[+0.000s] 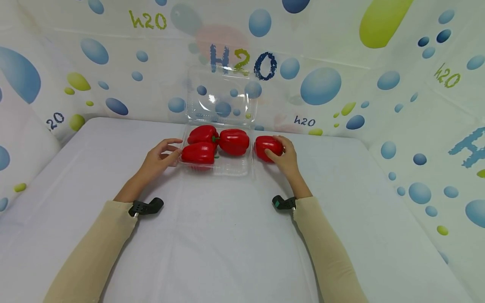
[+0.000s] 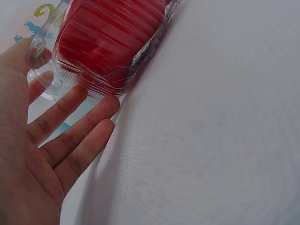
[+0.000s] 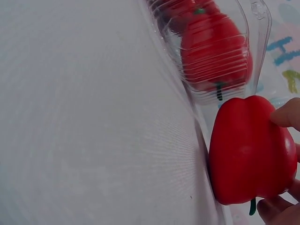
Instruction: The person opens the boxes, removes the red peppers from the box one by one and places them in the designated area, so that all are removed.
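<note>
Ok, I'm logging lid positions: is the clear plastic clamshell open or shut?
Open: its lid stands raised behind the base, leaving three red bell peppers uncovered.

A smooth white tablecloth (image 1: 219, 252) covers the table, with faint creases running through it and rounded corners at the far side. Beyond the far edge and along both sides hangs a white printed backdrop (image 1: 337, 54), lightly creased. Large "H2O" lettering (image 1: 241, 59) in blue, green and navy stands near its upper middle; a small green "h2O" print (image 1: 148, 21) lies to the left, and a small navy "h2O" print (image 1: 305, 121) sits lower right. Glossy blue drops (image 1: 321, 86) are scattered all over, among yellow-green drops (image 1: 384, 25), the biggest cut by the top edge.
</note>
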`<state>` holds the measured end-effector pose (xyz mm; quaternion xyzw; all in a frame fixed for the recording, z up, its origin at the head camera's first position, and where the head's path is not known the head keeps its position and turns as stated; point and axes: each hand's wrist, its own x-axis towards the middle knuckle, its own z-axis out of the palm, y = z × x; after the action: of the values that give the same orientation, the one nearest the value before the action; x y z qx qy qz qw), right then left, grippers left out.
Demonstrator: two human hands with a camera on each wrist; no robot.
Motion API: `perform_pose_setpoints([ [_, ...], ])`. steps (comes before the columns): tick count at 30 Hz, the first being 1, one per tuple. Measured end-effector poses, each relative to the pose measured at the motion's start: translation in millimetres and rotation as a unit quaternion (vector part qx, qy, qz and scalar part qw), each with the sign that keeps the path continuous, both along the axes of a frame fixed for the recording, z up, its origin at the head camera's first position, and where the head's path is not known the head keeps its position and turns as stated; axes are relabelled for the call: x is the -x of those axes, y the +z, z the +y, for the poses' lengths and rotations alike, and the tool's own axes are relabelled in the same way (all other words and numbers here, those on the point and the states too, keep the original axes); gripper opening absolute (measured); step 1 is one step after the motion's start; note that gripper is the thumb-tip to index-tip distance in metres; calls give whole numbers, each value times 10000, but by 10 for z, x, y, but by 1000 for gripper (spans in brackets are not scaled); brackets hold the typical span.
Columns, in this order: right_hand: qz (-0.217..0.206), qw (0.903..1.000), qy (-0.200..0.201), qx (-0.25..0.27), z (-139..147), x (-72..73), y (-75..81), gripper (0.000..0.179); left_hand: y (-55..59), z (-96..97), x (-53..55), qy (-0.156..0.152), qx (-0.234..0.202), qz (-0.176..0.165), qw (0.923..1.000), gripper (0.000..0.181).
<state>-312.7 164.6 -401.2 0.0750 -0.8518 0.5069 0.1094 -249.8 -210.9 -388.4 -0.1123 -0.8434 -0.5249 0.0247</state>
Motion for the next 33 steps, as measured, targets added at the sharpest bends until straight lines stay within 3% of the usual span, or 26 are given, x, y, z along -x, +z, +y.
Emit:
perform_pose_setpoints([
  [12, 27, 9999, -11, 102, -3, -23, 55, 52, 47, 28, -33, -38, 26, 77, 10000, 45],
  [15, 62, 9999, -62, 106, -10, -37, 88, 52, -3, 14, 8, -10, 38, 44, 10000, 46],
  [22, 146, 9998, -102, 110, -27, -67, 173, 55, -251, -85, 191, 38, 38, 68, 10000, 49],
  [33, 680, 9974, 77, 233, -46, -66, 235, 49, -308, -98, 224, 89, 42, 176, 9998, 49],
])
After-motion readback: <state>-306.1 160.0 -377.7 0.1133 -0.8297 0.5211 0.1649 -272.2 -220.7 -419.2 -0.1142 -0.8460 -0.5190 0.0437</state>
